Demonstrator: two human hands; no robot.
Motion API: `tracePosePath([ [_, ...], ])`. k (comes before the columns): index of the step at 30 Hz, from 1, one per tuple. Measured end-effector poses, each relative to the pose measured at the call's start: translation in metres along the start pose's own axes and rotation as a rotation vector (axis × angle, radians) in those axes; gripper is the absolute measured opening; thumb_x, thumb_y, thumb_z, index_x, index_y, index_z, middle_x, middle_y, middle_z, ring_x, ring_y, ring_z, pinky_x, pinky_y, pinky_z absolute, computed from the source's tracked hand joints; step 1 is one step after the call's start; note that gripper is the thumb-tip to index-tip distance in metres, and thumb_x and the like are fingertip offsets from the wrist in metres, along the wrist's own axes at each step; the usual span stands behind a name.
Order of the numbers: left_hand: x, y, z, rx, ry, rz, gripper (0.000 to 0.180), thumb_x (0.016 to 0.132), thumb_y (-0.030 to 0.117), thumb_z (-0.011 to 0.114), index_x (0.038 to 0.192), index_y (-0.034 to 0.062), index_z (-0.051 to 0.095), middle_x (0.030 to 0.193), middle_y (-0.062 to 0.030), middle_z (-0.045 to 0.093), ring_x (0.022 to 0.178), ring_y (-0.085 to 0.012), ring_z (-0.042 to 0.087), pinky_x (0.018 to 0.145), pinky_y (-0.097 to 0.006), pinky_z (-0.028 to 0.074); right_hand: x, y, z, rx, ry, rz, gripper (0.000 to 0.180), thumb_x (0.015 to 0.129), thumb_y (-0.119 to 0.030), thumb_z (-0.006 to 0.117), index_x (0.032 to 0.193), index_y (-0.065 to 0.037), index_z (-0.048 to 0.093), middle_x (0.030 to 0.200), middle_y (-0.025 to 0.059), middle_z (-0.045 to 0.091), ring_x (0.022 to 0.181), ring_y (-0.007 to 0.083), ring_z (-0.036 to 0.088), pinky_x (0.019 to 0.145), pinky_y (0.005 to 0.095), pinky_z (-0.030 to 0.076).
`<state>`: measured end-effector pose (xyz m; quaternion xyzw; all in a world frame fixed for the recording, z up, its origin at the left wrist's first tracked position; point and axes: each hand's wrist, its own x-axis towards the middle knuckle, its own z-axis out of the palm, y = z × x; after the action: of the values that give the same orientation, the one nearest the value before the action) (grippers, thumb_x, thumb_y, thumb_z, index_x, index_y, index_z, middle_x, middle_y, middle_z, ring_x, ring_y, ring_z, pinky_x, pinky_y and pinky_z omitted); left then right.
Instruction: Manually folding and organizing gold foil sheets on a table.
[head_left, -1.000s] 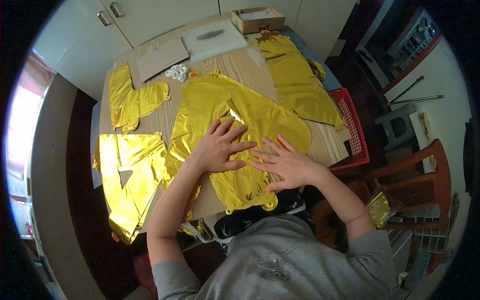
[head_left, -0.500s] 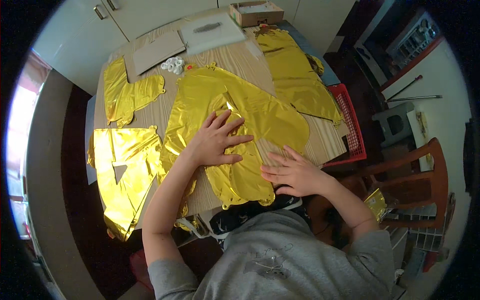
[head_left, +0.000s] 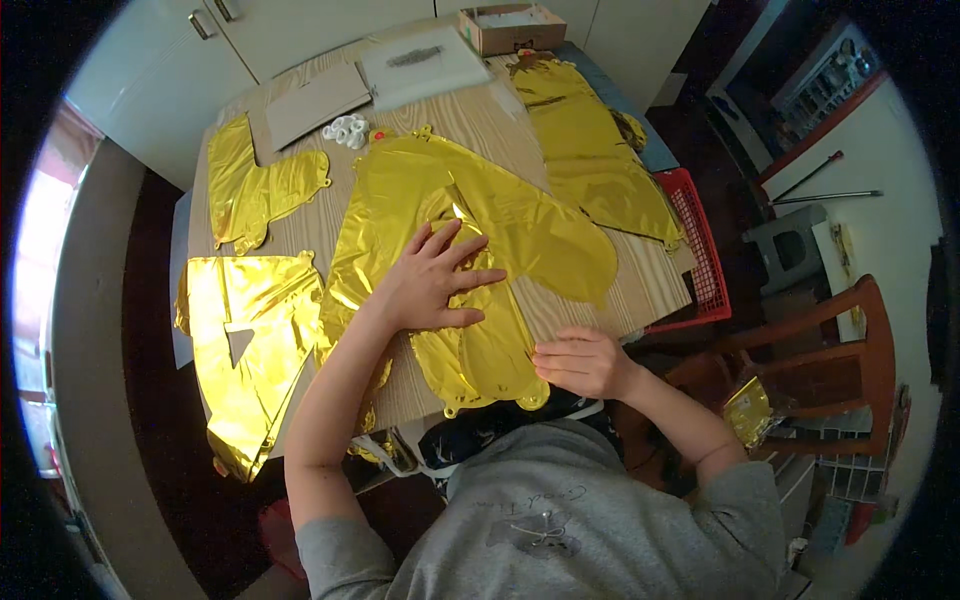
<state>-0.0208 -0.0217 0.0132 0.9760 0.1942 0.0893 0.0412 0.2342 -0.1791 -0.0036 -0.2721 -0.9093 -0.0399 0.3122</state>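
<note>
A large flat gold foil balloon (head_left: 530,215), uninflated, lies across the middle of the table, part of it folded toward my body. My left hand (head_left: 430,275) rests on it palm down with fingers spread, holding nothing. At the balloon's near right edge my right hand (head_left: 585,363) is closed, its fingers together and the tips at the foil's rim; the exact grip is partly hidden. Small foil tabs show along the balloon's near end. To the left lie an angular gold foil balloon (head_left: 265,185) and another with a triangular hole (head_left: 215,340).
More gold foil (head_left: 595,150) covers the table's (head_left: 655,285) far right. White rolls (head_left: 346,131), cardboard (head_left: 318,105), a clear plastic sheet (head_left: 425,65) and an open box (head_left: 512,28) sit at the back. A red basket (head_left: 700,245) and wooden chair (head_left: 865,350) stand right.
My right hand has gone from spread fingers to closed at the foil's edge, shifting slightly toward my body. My left hand stays in place.
</note>
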Motion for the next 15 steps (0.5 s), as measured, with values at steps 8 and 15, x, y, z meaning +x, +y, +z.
tracePosePath([
  [8, 0.0, 0.001, -0.003, -0.046, -0.018, 0.004, 0.058, 0.078, 0.057, 0.059, 0.131, 0.0336, 0.052, 0.143, -0.0101, 0.04, 0.133, -0.0412, 0.031, 0.109, -0.057, 0.022, -0.005, 0.0, -0.001, 0.057, 0.01, -0.028, 0.008, 0.077, -0.011, 0.068, 0.085, -0.01, 0.07, 0.094, 0.0009, 0.07, 0.094, 0.0139, 0.066, 0.088, 0.0327, 0.049],
  [15, -0.002, 0.002, -0.003, -0.042, -0.02, -0.004, 0.058, 0.078, 0.056, 0.06, 0.131, 0.0339, 0.052, 0.143, -0.0103, 0.039, 0.133, -0.0411, 0.03, 0.109, -0.057, 0.021, 0.014, 0.007, -0.016, 0.221, -0.073, 0.15, 0.017, 0.078, -0.019, 0.071, 0.093, -0.01, 0.069, 0.097, 0.0024, 0.069, 0.095, 0.0177, 0.065, 0.088, 0.0363, 0.045],
])
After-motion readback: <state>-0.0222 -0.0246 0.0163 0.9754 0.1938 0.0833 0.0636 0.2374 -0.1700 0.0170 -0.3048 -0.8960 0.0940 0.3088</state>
